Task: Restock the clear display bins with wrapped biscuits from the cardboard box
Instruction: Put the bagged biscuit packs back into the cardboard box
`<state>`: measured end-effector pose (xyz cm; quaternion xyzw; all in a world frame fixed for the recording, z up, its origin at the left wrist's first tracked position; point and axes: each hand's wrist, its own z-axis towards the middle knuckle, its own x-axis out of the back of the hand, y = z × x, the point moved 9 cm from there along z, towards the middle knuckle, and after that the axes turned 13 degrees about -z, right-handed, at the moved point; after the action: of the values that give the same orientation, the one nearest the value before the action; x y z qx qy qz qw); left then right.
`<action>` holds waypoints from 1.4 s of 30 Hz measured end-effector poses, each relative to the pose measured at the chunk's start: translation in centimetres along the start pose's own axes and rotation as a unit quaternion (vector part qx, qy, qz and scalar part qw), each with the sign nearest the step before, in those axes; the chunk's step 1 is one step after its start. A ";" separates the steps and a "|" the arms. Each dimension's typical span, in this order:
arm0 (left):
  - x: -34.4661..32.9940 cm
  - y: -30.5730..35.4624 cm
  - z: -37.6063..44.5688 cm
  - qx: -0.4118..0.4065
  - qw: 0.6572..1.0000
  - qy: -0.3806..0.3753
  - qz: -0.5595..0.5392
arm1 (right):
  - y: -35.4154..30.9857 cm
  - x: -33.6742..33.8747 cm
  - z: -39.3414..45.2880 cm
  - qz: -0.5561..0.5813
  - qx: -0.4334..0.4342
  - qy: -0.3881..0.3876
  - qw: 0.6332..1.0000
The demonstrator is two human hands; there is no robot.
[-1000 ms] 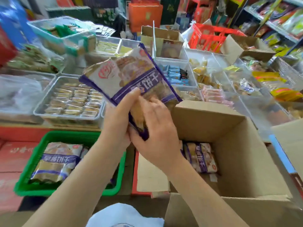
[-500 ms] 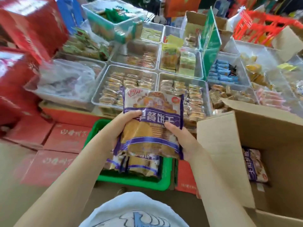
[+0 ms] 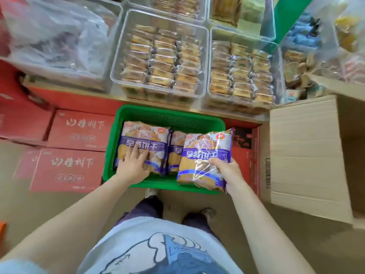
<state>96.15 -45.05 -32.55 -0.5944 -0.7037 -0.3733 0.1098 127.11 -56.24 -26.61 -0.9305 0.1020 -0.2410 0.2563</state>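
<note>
Head view: the left hand (image 3: 132, 167) is lying flat, fingers straight, pressing on a purple-and-white biscuit pack (image 3: 142, 145) that is lying in the left part of a green basket (image 3: 169, 115). The right hand (image 3: 227, 174) is gripping a second pack (image 3: 204, 158) by its lower right corner, thumb curled over the front and fingers behind; this pack is hanging tilted over the basket's right front part, its bottom edge reaching past the near rim. A third pack (image 3: 174, 155) is sitting between the two, mostly hidden by them.

The cardboard box (image 3: 308, 147) is standing just to the right of the basket, a flap folded toward the camera; its inside is out of sight here. Beyond the basket, two clear bins (image 3: 158, 56) (image 3: 242, 68) are sitting side by side on the shelf, each filled with rows of small wrapped biscuits. Further left, a crumpled plastic bag (image 3: 59, 34) is resting in another bin. Red cartons (image 3: 77, 149) are stacked on the floor left of the basket. Below, the person's pale printed shirt (image 3: 158, 248) and shoes (image 3: 207, 212) are showing.
</note>
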 end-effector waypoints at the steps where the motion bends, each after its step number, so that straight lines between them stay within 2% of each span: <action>1: -0.4 -0.2 0.2 -0.004 1.000 -0.005 0.011 | -0.1 -0.4 0.4 0.002 -0.004 -0.001 1.000; 4: -0.3 -0.4 0.7 0.002 1.000 -0.006 0.005 | -1.3 -2.7 2.3 0.000 0.008 -0.025 1.000; 8: 0.2 -0.5 0.9 0.015 1.000 -0.017 -0.004 | -1.1 -6.0 5.2 -0.080 0.001 -0.075 0.994; 12: 0.3 -0.5 0.5 0.032 0.999 -0.032 -0.015 | 0.8 -5.6 7.1 -0.184 -0.041 -0.016 0.982; 16: 1.8 2.0 0.0 0.023 0.997 -0.019 -0.070 | -1.1 -3.8 5.9 -0.249 -0.007 0.024 0.968; 18: 2.7 5.1 -0.8 -0.023 0.995 0.010 -0.101 | -3.9 -2.6 3.9 -0.234 0.051 0.024 0.971; 22: 3.2 15.0 -3.3 -0.114 0.979 0.023 -0.166 | -11.3 2.4 -3.5 -0.120 0.205 -0.003 0.971; 25: 4.4 25.0 -5.3 -0.199 0.963 0.034 -0.179 | -15.5 11.2 -9.2 -0.024 0.299 0.062 0.952; 28: 4.8 35.7 -8.2 -0.294 0.936 0.040 -0.192 | -15.8 21.7 -12.1 0.066 0.330 0.138 0.932; 31: 4.0 44.5 -11.0 -0.355 0.903 0.078 -0.228 | -12.3 31.4 -10.2 0.156 0.267 0.195 0.931; 34: 0.7 49.6 -10.8 -0.311 0.915 0.101 -0.237 | -7.6 36.9 -4.7 0.197 0.143 0.190 0.951; 36: -1.6 51.6 -9.8 -0.261 0.931 0.117 -0.228 | -5.7 37.9 -0.3 0.200 0.079 0.147 0.965; 39: -3.6 54.0 -8.4 -0.223 0.934 0.155 -0.234 | -4.3 37.3 6.3 0.178 0.012 0.081 0.981; 42: -3.6 54.2 -7.4 -0.184 0.937 0.201 -0.218 | -2.1 35.6 12.2 0.065 -0.039 0.024 0.997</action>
<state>144.73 -51.87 -8.15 -0.3486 -0.6986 -0.6226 0.0537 164.06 -60.37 -20.55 -0.9252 0.1774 -0.2418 0.2325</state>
